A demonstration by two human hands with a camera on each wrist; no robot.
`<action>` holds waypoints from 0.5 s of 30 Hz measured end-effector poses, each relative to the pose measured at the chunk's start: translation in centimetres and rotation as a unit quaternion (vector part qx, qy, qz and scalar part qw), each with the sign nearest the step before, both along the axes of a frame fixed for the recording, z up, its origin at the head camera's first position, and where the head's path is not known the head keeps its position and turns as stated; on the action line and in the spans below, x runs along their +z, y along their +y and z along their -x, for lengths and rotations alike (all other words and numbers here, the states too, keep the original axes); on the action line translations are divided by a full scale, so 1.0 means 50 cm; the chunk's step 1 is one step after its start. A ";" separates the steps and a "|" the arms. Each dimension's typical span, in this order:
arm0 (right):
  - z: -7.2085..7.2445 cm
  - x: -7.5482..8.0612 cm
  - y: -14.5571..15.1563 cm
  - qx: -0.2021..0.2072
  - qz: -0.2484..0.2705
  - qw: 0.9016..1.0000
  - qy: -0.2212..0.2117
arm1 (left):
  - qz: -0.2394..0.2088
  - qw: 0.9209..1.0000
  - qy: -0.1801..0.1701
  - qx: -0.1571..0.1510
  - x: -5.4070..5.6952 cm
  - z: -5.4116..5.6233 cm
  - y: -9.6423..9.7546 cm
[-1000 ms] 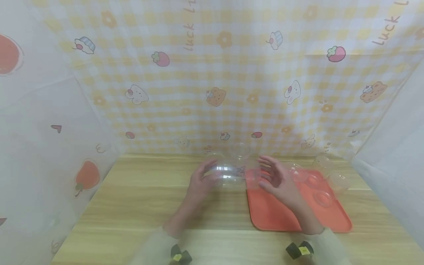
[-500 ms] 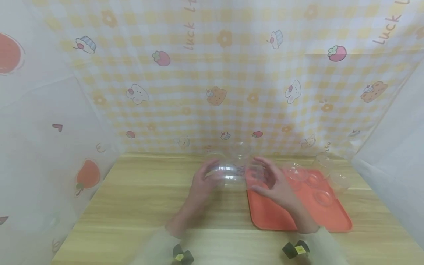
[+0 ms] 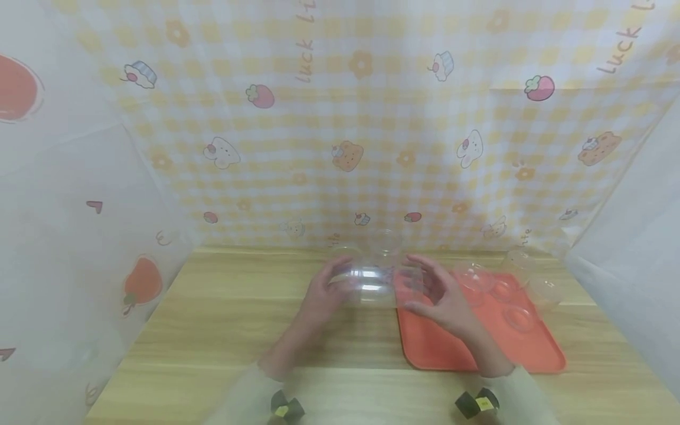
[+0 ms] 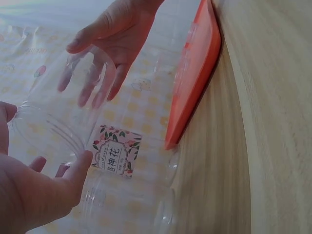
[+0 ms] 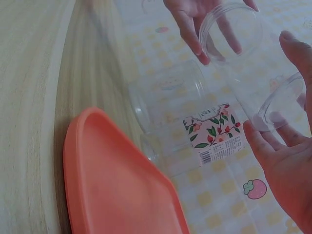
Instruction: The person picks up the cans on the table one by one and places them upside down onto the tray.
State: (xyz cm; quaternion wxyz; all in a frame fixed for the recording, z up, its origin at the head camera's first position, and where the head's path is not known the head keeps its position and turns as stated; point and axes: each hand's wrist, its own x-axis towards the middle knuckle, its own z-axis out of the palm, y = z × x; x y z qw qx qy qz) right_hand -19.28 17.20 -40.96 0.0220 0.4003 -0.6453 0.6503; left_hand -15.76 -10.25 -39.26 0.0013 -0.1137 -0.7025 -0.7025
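A clear plastic jar (image 3: 374, 288) lies sideways in the air between my two hands, above the table and the tray's left edge. My left hand (image 3: 324, 290) grips one end, its thumb and fingers round the threaded neck (image 5: 214, 29). At the other end, my right hand (image 3: 445, 298) curves its thumb and fingers round the jar's base. Behind, two more clear jars stand on the table; one jar (image 5: 168, 90) looks plain. The other carries a pink floral label (image 4: 116, 151). Parts of the transparent walls are hard to make out.
An orange tray (image 3: 432, 348) lies on the wooden table (image 3: 223, 330) at the right. Clear round lids, including one lid (image 3: 519, 319), rest on it. Clear containers stand around its right and back edges, one container (image 3: 544, 293) at the right. A patterned cloth (image 3: 297, 177) hangs behind.
My right hand has moved a little left, closer round the jar's end. The jar has shifted slightly to the right; my left hand keeps its grip.
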 end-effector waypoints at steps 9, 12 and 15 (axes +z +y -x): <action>0.003 -0.001 0.007 0.021 0.010 0.999 0.023 | 0.017 0.999 0.000 -0.035 0.003 -0.004 -0.020; 0.003 -0.001 0.011 0.017 0.010 0.999 0.026 | 0.035 0.999 0.010 -0.039 0.002 -0.005 -0.029; 0.002 0.000 0.014 0.012 0.004 1.000 0.019 | 0.052 0.998 0.018 -0.041 0.001 -0.005 -0.040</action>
